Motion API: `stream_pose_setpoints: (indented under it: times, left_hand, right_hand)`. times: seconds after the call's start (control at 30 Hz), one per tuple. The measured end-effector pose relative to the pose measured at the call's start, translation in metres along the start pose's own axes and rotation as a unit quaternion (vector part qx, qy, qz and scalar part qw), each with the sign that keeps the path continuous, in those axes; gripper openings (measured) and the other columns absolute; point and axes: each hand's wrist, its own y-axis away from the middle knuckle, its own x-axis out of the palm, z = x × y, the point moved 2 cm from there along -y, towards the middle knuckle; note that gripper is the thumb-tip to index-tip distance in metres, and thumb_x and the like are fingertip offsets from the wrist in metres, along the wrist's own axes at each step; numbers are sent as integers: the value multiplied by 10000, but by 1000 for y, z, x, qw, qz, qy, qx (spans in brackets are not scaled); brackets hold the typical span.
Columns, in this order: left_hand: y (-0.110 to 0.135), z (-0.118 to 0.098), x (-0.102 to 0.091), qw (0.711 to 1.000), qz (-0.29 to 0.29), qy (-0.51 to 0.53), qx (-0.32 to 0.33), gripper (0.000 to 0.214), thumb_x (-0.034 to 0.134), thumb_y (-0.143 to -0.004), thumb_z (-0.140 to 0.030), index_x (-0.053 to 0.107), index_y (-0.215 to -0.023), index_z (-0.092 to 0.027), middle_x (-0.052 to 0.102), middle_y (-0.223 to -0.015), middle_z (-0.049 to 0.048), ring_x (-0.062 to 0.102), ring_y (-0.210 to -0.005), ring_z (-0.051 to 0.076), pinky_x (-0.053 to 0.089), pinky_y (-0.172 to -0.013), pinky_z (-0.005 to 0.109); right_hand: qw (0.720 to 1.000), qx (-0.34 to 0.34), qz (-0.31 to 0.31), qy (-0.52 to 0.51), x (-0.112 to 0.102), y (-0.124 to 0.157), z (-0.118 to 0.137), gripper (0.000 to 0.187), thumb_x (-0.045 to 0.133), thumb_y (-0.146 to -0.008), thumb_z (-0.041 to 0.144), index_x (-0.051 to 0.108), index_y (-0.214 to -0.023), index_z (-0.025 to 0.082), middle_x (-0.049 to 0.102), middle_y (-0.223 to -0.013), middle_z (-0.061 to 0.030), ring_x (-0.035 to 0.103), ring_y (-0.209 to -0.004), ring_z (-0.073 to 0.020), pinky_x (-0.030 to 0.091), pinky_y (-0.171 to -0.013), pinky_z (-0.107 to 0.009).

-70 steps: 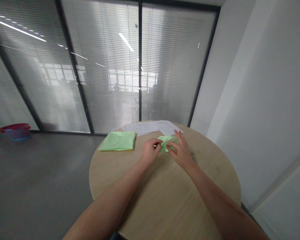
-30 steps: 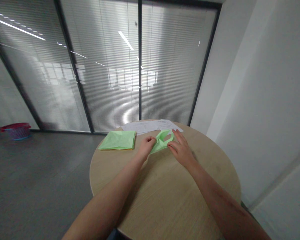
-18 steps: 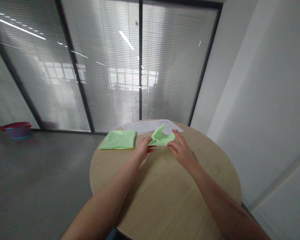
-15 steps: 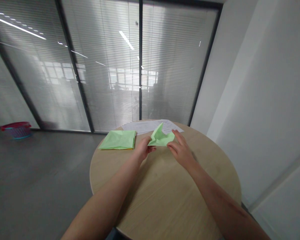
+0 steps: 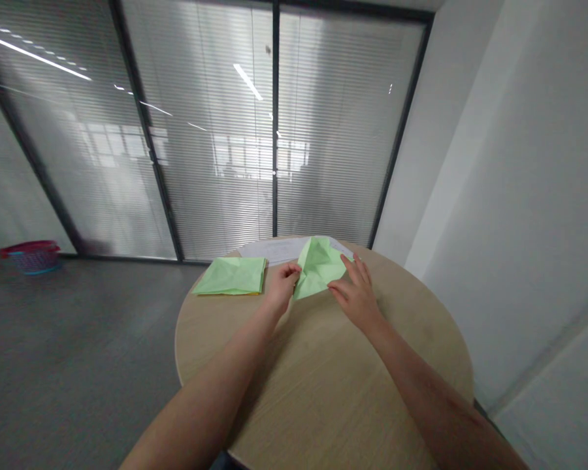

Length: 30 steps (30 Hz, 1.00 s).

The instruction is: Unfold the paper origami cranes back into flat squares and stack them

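A creased sheet of light green paper (image 5: 319, 264) is stretched between my two hands above the round table. My left hand (image 5: 285, 282) pinches its left edge between thumb and fingers. On the other side, my right hand (image 5: 357, 290) grips the right edge, thumb below and the other fingers partly spread. The sheet's far part stands up in a fold. Just left of my left hand lies a flat stack of green paper (image 5: 231, 275), with a thin yellow edge showing underneath.
White printed sheets (image 5: 274, 250) lie at the far edge of the round wooden table (image 5: 323, 378). Glass panels with blinds (image 5: 215, 130) stand behind it, and a white wall (image 5: 529, 228) is close on the right. A red and blue basket (image 5: 32, 256) sits on the floor at far left.
The green sheet has opened out wider and flatter, its near-left corner now hanging lower. My left hand has turned to pinch its left edge; my right hand has barely moved.
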Motion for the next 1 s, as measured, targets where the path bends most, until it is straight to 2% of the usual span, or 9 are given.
stream_pose_setpoints:
  times: [0.13,0.2,0.3,0.43,0.6,0.73,0.87,0.93,1.0]
  left_hand:
    - [2,0,0,999,-11,39,-34,239,691,-638,-302,698,-834,-166,679,-767,19,599,-705,170,443,-654,266]
    - [2,1,2,998,12,49,-35,263,719,-666,-365,698,-829,-159,692,-792,37,618,-732,183,456,-679,282]
    - [-1,4,3,999,38,9,-12,314,777,-640,-373,669,-843,-158,669,-761,16,602,-690,161,439,-654,266]
    - [-3,8,3,994,51,-95,28,364,774,-594,-221,615,-917,-164,651,-789,-5,588,-694,148,435,-645,253]
    - [7,3,5,937,80,-321,111,434,703,-645,-124,602,-1065,-159,651,-891,12,573,-770,154,438,-695,255]
    - [11,4,5,895,78,-420,126,326,603,-744,-100,610,-1066,-155,676,-914,44,600,-796,171,447,-723,268]
    - [4,9,-2,875,53,-465,122,117,560,-838,-176,642,-920,-165,688,-842,67,611,-763,188,435,-708,280]
    - [-3,13,-7,881,40,-461,100,124,553,-868,-245,638,-815,-172,670,-770,55,602,-732,189,424,-684,280]
    - [-10,18,-12,900,22,-430,62,189,547,-874,-288,621,-743,-173,647,-725,37,598,-730,188,423,-670,275]
  right_hand:
    - [999,-16,18,-24,4,1,-1,177,587,-938,243,758,-894,226,523,-1442,-97,350,-1441,-295,362,-1150,-528]
    - [999,-20,23,-24,5,1,0,179,588,-936,230,763,-897,231,585,-1361,-103,409,-1401,-284,371,-1144,-523]
    - [1000,-22,19,3,3,1,2,160,615,-922,238,766,-873,254,603,-1345,-78,367,-1426,-311,280,-1166,-602]
    - [999,-17,19,29,-1,-1,5,127,652,-902,270,765,-842,264,550,-1429,-55,270,-1474,-329,181,-1169,-654]
    - [999,-19,38,30,-2,-2,9,128,657,-896,262,762,-823,259,538,-1448,-56,260,-1480,-320,111,-1179,-650]
    - [997,-33,68,16,-1,-2,11,121,644,-899,234,744,-834,252,642,-1320,-46,340,-1442,-309,87,-1188,-633]
    - [994,-32,108,0,1,-3,10,130,624,-910,216,732,-849,255,746,-1009,-25,565,-1219,-263,93,-1195,-598]
    - [990,-22,137,1,1,-4,10,152,604,-920,210,729,-841,247,747,-887,-22,642,-1028,-221,123,-1199,-558]
    - [987,-8,163,5,1,-5,10,172,584,-930,212,731,-842,236,747,-857,-26,659,-907,-197,164,-1189,-527]
